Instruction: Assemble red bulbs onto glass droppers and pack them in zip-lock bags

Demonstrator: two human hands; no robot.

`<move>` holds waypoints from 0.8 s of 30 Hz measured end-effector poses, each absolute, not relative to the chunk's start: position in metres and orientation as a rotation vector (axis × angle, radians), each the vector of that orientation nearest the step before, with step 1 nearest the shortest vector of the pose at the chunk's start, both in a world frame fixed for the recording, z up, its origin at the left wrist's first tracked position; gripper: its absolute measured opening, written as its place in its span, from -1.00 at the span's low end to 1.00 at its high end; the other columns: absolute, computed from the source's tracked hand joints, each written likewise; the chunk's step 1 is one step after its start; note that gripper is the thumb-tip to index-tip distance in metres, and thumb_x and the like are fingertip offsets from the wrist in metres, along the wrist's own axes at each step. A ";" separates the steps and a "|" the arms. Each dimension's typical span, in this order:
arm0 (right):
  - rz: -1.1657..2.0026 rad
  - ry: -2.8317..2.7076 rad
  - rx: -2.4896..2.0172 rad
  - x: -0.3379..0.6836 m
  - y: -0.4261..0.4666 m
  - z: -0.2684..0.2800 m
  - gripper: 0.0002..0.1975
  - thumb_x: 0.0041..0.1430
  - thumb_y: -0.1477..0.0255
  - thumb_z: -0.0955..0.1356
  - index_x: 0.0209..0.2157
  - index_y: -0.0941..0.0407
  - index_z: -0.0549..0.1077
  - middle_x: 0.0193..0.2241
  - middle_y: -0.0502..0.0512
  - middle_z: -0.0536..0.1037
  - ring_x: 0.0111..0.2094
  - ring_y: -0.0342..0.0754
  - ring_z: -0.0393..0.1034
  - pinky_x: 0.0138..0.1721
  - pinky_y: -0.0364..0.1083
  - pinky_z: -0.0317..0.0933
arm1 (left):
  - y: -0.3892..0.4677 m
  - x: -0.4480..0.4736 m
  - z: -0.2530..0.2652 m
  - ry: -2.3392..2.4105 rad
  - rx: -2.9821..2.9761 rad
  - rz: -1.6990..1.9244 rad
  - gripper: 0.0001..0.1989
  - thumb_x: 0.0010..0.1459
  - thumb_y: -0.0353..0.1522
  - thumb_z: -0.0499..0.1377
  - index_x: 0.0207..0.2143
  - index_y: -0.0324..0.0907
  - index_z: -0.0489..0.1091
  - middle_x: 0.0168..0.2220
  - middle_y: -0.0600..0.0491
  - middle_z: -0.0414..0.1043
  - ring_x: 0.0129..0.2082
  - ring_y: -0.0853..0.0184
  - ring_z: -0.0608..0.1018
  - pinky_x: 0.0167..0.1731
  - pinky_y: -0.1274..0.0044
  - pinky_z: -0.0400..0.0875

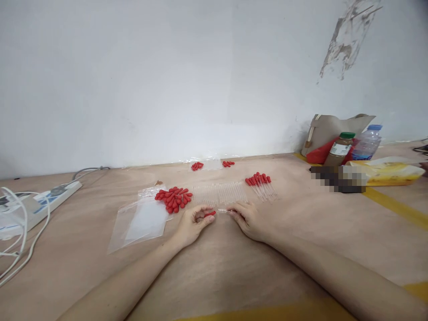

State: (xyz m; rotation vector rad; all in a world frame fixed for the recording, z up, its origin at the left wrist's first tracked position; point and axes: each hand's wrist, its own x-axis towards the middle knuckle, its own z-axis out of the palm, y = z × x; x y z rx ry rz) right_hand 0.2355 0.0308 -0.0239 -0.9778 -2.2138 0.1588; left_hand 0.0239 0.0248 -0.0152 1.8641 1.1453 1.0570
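My left hand (192, 225) is closed on a red rubber bulb (210, 214), its open end pointing right. Between the fingertips of my right hand (249, 219) is a thin clear dropper tube (223, 210), lying sideways with its end facing the bulb; a small gap separates the two. Just beyond my hands, many clear tubes (230, 193) lie side by side in a row. A heap of red bulbs (174, 199) rests to the left, partly on clear plastic bags (142, 223). To the right, several droppers (260, 179) with red bulbs fitted lie fanned out.
Near the wall are small groups of red bulbs (197, 166) beside clear tubes (211, 164). A power strip (55, 203) with white cables stands far left. At right are a grey bag (329, 127), two bottles (340, 149) and a yellow tissue pack (384, 173).
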 end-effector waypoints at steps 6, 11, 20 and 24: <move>0.101 -2.255 -0.958 0.235 0.029 -0.024 -0.79 0.19 0.45 0.15 -0.24 0.09 0.37 -0.30 0.07 0.47 -0.31 -0.12 0.33 -0.26 -0.10 0.06 | 0.024 0.024 -0.010 1.144 2.065 0.986 -0.81 0.07 -0.31 0.11 -0.30 -0.19 0.43 -0.30 0.00 0.41 -0.31 0.32 0.45 -0.33 0.52 0.34; 0.109 -2.249 -0.919 0.234 0.032 -0.027 -0.79 0.19 0.44 0.16 -0.24 0.08 0.40 -0.32 0.06 0.47 -0.31 -0.13 0.34 -0.28 -0.11 0.06 | 0.023 0.024 -0.012 1.127 2.098 0.982 -0.81 0.10 -0.29 0.08 -0.31 -0.19 0.41 -0.33 0.03 0.41 -0.35 0.34 0.44 -0.37 0.54 0.33; 0.249 -2.311 -0.733 0.241 0.043 -0.032 -0.74 0.18 0.45 0.17 -0.21 0.02 0.45 -0.40 0.04 0.45 -0.37 -0.15 0.32 -0.32 -0.15 0.16 | 0.014 0.026 -0.010 1.065 2.136 0.832 -0.81 0.12 -0.32 0.04 -0.32 -0.17 0.42 -0.41 0.07 0.45 -0.42 0.36 0.44 -0.42 0.57 0.30; 0.222 -2.327 -0.741 0.243 0.041 -0.032 -0.72 0.15 0.48 0.18 -0.18 0.01 0.43 -0.37 0.04 0.45 -0.38 -0.16 0.33 -0.36 -0.19 0.18 | 0.013 0.026 -0.009 1.111 2.138 0.821 -0.80 0.12 -0.31 0.04 -0.32 -0.17 0.43 -0.42 0.07 0.46 -0.44 0.37 0.44 -0.44 0.58 0.29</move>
